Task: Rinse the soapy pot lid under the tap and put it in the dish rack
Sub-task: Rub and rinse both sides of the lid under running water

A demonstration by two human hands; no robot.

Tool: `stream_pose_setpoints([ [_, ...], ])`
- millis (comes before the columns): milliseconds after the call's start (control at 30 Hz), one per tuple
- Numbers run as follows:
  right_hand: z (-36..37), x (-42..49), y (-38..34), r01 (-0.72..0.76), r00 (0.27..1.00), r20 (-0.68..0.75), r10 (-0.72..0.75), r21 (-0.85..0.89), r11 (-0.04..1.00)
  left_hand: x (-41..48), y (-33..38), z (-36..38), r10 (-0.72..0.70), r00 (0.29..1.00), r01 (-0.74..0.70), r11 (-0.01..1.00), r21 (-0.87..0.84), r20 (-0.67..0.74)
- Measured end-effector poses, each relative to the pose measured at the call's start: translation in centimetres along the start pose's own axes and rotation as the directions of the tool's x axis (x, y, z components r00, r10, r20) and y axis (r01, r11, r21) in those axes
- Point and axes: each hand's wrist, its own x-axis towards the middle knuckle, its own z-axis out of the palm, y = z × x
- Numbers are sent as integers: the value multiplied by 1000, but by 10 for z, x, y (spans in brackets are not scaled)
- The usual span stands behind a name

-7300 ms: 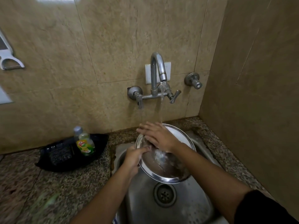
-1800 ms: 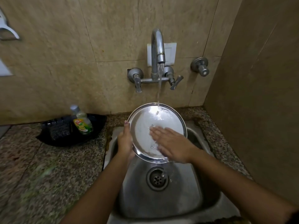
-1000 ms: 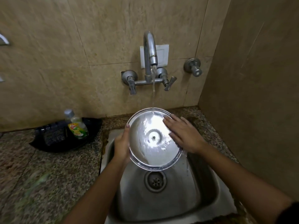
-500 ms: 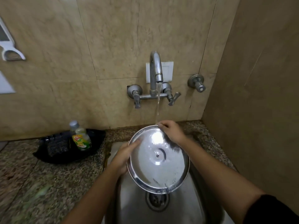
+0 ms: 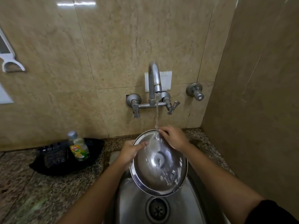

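Note:
A round steel pot lid (image 5: 159,165) is held tilted over the steel sink (image 5: 135,202), its underside with a small centre rivet facing me. Water from the wall tap (image 5: 154,78) falls onto its upper part and runs down. My left hand (image 5: 131,151) grips the lid's left rim, thumb on the inner face. My right hand (image 5: 174,138) grips the top right rim next to the stream. No dish rack is in view.
A black tray (image 5: 53,165) on the speckled granite counter (image 5: 32,191) holds a dish soap bottle (image 5: 79,147) and a dark scrubber. The sink drain (image 5: 157,209) lies below the lid. Tiled walls close in behind and at the right.
The lid has stayed under the stream with its underside toward me. My right hand has settled onto the top rim, and my left thumb now lies further across the lid's face.

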Motion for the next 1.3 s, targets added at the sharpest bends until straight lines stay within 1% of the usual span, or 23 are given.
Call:
stream_pose_setpoints([
  [100, 11, 3, -33, 316, 947, 91, -309, -67, 946, -3, 1, 11, 53, 998, -54, 997, 49, 26],
  [167, 9, 1, -39, 406, 908, 138, -396, -53, 912, -4, 0, 14, 81, 996, -83, 994, 71, 29],
  [200, 7, 0, -34, 360, 927, 122, -355, -16, 933, -5, -1, 13, 90, 996, -91, 994, 62, 18],
  [267, -3, -7, -19, 96, 994, 28, -104, 196, 976, -6, -6, 8, 78, 997, -77, 997, 9, -30],
  [300, -7, -9, -11, -35, 999, -20, 43, 305, 952, -6, -10, 6, 60, 996, -62, 998, -27, -63],
  [333, -10, -9, -7, -118, 988, -55, 146, 351, 929, -6, -12, 4, 34, 995, -40, 997, -67, -89],
  [367, -11, -7, -5, -148, 981, -72, 181, 328, 933, -6, -14, 2, -3, 996, -5, 995, -96, -88],
  [400, -12, -3, -8, -134, 986, -55, 156, 291, 947, -4, -13, 1, -50, 997, 43, 993, -110, -63],
  [467, -13, 5, -29, -22, 998, 70, 3, 273, 962, 0, -6, 1, -122, 992, 124, 989, -80, 26],
  [533, -6, 12, -49, 169, 959, 204, -194, 133, 977, 7, 4, 2, -106, 988, 103, 994, 34, 110],
  [567, -3, 15, -55, 247, 941, 225, -253, 55, 967, 10, 8, 2, -88, 986, 79, 995, 66, 140],
  [600, -4, 18, -56, 267, 940, 207, -272, 51, 962, 11, 10, 2, -73, 985, 63, 996, 68, 157],
  [667, -10, 16, -50, 171, 968, 140, -208, 240, 956, 12, 10, 0, -60, 987, 56, 998, 32, 148],
  [767, -22, 8, -23, -58, 997, 68, 32, 435, 898, 9, 0, -4, -90, 995, 91, 996, -20, 50],
  [833, -25, 6, -12, -109, 994, 49, 97, 430, 896, 7, -5, -8, -116, 992, 118, 992, -42, 58],
  [867, -24, 6, -16, -87, 996, 61, 68, 414, 906, 7, -3, -9, -134, 986, 138, 990, -42, 95],
  [967, -12, 10, -45, 108, 977, 144, -156, 293, 950, 11, 10, -7, -127, 967, 121, 992, 42, 219],
  [1033, -5, 13, -54, 164, 967, 148, -206, 256, 953, 13, 14, -5, -87, 972, 76, 995, 60, 217],
  [1067, -6, 13, -52, 124, 979, 117, -165, 302, 945, 12, 13, -5, -68, 977, 60, 997, 43, 201],
  [1133, -9, 10, -35, -13, 999, 37, -3, 418, 908, 8, 7, -8, -44, 988, 46, 999, -6, 147],
  [1200, -9, 4, -14, -129, 983, -63, 170, 421, 898, 5, -3, -13, -58, 995, 64, 995, -77, 82],
  [1233, -6, 3, -7, -153, 972, -107, 211, 398, 904, 4, -4, -16, -82, 993, 90, 992, -93, 86],
  [1300, 0, 1, -12, -113, 985, -77, 152, 369, 923, 3, 0, -18, -150, 973, 156, 987, -24, 177],
])
